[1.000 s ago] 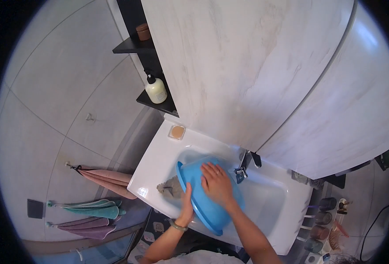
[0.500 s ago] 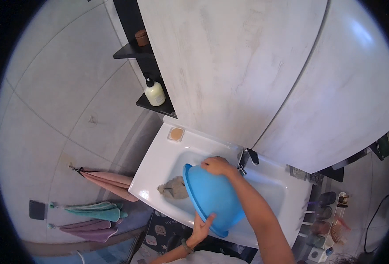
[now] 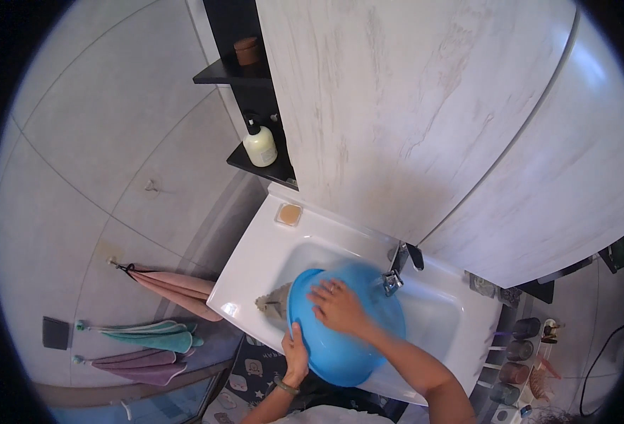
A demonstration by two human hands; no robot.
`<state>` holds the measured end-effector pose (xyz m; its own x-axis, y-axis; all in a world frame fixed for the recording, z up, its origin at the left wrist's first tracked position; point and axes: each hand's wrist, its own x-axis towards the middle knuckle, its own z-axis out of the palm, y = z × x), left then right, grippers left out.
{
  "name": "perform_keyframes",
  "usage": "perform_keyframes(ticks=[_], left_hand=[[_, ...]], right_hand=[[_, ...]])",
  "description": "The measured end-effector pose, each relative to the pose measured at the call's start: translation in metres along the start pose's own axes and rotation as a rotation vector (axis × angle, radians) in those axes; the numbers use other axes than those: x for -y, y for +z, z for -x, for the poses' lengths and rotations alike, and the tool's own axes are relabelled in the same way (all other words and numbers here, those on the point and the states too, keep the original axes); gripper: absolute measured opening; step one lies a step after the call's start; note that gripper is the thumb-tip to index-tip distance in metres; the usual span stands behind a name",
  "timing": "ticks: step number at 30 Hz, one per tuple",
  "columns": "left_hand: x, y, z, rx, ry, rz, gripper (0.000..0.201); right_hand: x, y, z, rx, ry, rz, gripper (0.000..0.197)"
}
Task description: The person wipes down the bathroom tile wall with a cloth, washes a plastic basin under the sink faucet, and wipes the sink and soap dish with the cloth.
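Head view: where does your blue basin (image 3: 334,355) sit relative to the faucet (image 3: 391,280)?

— It sits in the sink (image 3: 432,346), to the left of the faucet and toward you, its right side close by the spout. It is tilted: the rim lies along the left, and the rounded outer side is turned up.

— State the grip of each of your hands.

— Your left hand (image 3: 295,357) is closed on the rim, farther left of the faucet than your right; any fingers beneath the rim are hidden. Your right hand (image 3: 340,307) lies flat on the outer side, just left of the faucet, fingers extended, grasping nothing.

— What lies apart from your hands?

— A grey-beige cloth (image 3: 275,304), farther left of the faucet, is partly covered by the basin. A soap dish (image 3: 288,214) stands on the ledge, also left of the faucet.

— How far along are you?

— Judged partway. Done: the basin is in place near the faucet, with both your hands on it. Left: the basin is not yet released, and the cloth is not in hand. Whether water runs, or how much surface has been covered, cannot be told.
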<state>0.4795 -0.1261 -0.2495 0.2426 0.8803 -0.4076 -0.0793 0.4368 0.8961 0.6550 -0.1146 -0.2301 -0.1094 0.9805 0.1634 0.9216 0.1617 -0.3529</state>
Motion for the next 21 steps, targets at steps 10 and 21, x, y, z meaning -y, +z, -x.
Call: perform_keyframes(ticks=[10, 21], left_hand=[[0.016, -0.044, -0.013, -0.126, 0.026, 0.045, 0.043], [0.027, -0.078, -0.024, -0.203, -0.014, 0.006, 0.044]], right_hand=[[-0.126, 0.08, 0.003, -0.033, 0.507, -0.745, 0.047], [0.003, 0.054, 0.038, 0.044, 0.62, -0.284, 0.066]])
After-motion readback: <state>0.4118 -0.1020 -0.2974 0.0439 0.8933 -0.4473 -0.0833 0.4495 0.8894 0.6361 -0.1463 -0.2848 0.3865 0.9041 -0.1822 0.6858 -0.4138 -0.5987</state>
